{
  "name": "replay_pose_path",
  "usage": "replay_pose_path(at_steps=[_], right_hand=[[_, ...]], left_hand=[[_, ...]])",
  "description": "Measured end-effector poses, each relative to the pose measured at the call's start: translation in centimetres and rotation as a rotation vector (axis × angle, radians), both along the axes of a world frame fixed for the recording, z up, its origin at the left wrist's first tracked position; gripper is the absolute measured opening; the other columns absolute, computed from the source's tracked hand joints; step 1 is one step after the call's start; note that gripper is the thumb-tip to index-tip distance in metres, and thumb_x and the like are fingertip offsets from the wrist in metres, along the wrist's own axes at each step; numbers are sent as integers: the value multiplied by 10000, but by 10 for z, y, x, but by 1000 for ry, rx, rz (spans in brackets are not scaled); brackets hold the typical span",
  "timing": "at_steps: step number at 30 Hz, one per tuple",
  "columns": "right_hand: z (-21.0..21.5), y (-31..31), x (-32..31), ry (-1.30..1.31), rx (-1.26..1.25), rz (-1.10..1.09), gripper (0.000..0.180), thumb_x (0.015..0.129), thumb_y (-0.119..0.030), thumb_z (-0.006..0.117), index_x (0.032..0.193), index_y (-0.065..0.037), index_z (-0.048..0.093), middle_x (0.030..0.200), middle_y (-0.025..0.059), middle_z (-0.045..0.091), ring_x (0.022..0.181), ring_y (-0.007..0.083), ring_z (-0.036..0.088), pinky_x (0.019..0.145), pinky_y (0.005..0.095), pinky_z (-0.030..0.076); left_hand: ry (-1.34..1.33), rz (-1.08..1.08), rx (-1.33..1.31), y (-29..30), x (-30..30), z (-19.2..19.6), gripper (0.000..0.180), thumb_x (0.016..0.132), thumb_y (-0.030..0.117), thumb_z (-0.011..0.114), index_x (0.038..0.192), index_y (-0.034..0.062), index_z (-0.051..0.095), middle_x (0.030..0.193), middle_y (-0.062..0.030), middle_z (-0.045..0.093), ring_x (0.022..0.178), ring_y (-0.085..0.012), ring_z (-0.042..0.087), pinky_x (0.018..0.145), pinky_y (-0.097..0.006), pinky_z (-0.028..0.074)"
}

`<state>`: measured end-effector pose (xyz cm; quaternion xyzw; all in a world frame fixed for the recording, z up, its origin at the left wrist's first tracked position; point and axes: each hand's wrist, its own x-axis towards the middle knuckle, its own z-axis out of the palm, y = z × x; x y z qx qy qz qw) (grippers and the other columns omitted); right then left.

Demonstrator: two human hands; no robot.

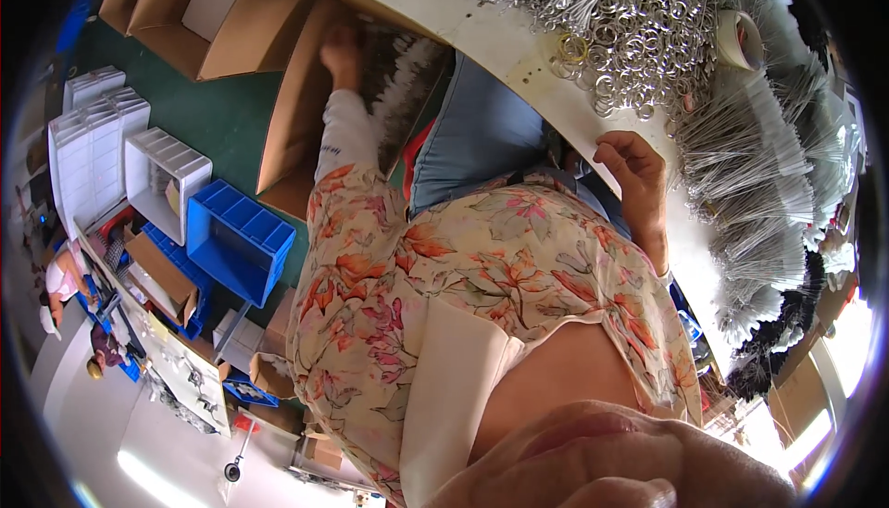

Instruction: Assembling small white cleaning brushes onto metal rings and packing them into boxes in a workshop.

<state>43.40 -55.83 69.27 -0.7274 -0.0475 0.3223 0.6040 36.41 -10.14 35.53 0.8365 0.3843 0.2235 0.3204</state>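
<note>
My left hand (343,52) reaches down into an open cardboard box (289,128) beside my lap. Its fingers are dim and blurred, so whether it grips anything does not show. White-bristled brushes (406,73) lie in the box, right of that hand. At the table edge my right hand (637,175) hovers or rests with loosely bent fingers apart and nothing visible in them. Closest to it on the white table (528,50) are a heap of metal split rings (648,40) and a fanned pile of wire-handled brushes (745,170) with white bristles.
A tape roll (741,39) stands among the brushes. More cardboard boxes (208,31) are at the upper left. White crates (169,179) and a blue crate (241,241) stand on the green floor (227,114). Other people (65,281) work at a far-left bench.
</note>
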Motion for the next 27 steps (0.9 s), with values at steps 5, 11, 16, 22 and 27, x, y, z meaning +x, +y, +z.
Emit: replay_pose_path(at_steps=[5,11,16,22,27], right_hand=[[2,-1,19,-34,31,64,126,847,-38,623,958,22,624,852,26,624,782,71,559,718,218,450],[53,14,48,-512,-40,226,110,785,-27,654,892,-2,651,802,74,639,743,132,603,705,265,473],[88,-17,84,-826,-30,269,100,786,-28,664,884,-14,656,811,82,641,716,149,622,642,270,509],[128,-73,167,-1138,-371,179,114,841,-78,607,919,-9,655,791,74,652,657,149,611,589,266,474],[126,-90,272,-891,-717,107,149,858,-143,604,958,-40,647,761,34,652,641,101,608,557,237,491]], left_hand=[[-452,248,-50,62,-35,116,119,871,70,560,921,-35,586,859,-127,642,770,-204,618,720,-306,519],[-755,-97,233,-22,65,384,231,929,68,441,1059,-104,525,975,-220,631,865,-245,630,816,-326,509],[-688,-677,104,-84,186,452,257,937,141,494,1079,-57,574,1003,-142,653,894,-184,626,851,-278,449],[19,-1011,173,-61,397,397,243,890,178,564,1059,15,626,900,-41,664,775,-110,615,741,-230,468],[533,-776,378,-63,449,340,375,730,464,645,876,126,718,855,-118,685,837,-295,652,754,-372,495]])
